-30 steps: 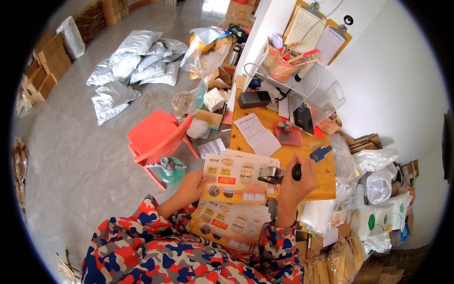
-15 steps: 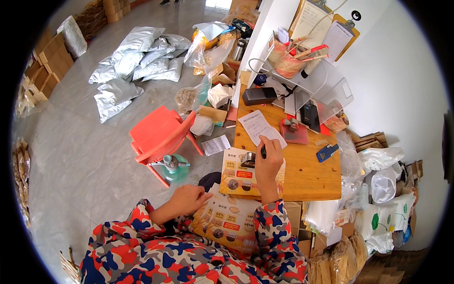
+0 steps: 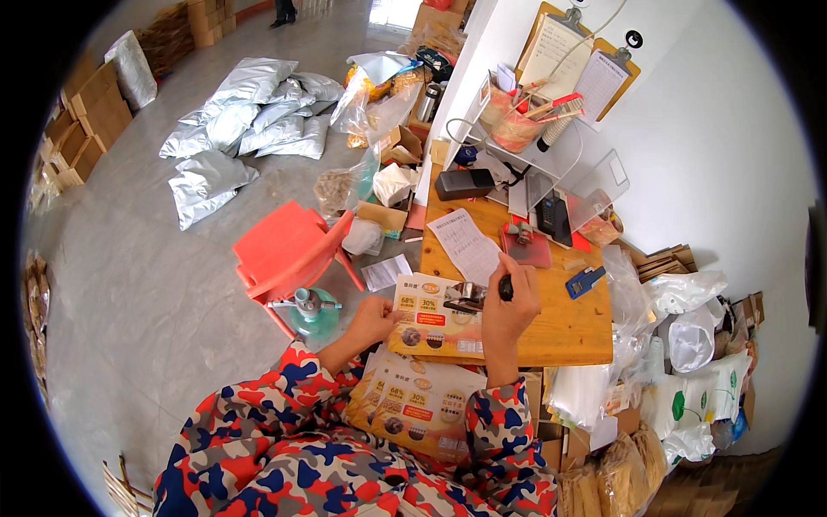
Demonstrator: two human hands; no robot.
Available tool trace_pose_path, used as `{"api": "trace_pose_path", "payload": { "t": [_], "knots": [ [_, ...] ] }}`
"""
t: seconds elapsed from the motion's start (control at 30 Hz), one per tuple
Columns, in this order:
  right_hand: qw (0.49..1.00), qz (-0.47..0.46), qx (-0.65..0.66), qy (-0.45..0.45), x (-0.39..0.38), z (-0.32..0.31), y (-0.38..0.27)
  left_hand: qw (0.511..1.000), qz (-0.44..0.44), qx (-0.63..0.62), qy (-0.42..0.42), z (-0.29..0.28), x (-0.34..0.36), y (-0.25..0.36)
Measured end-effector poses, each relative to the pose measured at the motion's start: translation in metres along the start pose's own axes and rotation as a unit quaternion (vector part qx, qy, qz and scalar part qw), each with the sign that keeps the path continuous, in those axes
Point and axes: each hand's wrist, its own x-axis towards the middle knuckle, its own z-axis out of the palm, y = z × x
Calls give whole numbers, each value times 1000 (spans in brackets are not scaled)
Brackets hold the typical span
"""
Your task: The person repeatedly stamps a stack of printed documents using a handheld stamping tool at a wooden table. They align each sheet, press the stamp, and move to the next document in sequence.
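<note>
A flat printed bag (image 3: 422,338), white and yellow, lies at the left front corner of the wooden table (image 3: 564,332). With fingers closed, my left hand (image 3: 372,320) pinches its left edge. My right hand (image 3: 512,312) grips a metal hand stamp (image 3: 466,296) by its black knob, over the bag's upper right part; whether the stamp touches the bag I cannot tell. More bags of the same print (image 3: 418,409) rest in a stack on my lap. Beyond my right hand lie a handwritten sheet (image 3: 465,243) and a red ink pad (image 3: 527,247).
A red plastic chair (image 3: 289,246) and a green spray bottle (image 3: 314,317) stand left of the table. Silver sacks (image 3: 258,108) are piled on the floor. A clear acrylic rack (image 3: 594,185) and a blue device (image 3: 586,283) occupy the table's right side. Plastic packaging (image 3: 689,336) crowds the right.
My left hand has come up from the stack on my lap to the left edge of the bag on the table. My right hand has shifted slightly right and nearer with the stamp.
</note>
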Motion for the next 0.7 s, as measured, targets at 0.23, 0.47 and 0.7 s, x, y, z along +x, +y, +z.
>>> {"api": "trace_pose_path", "payload": {
  "t": [0.23,0.47,0.7],
  "knots": [
    [999,-1,-23,23,7,-34,-10,962,213,149,85,-8,-18,9],
    [999,-12,-21,32,13,-36,-8,978,157,134,14,-26,-48,-2],
    [999,-14,-15,-28,-2,9,13,975,38,192,-103,-17,-116,-26]
  ]
}}
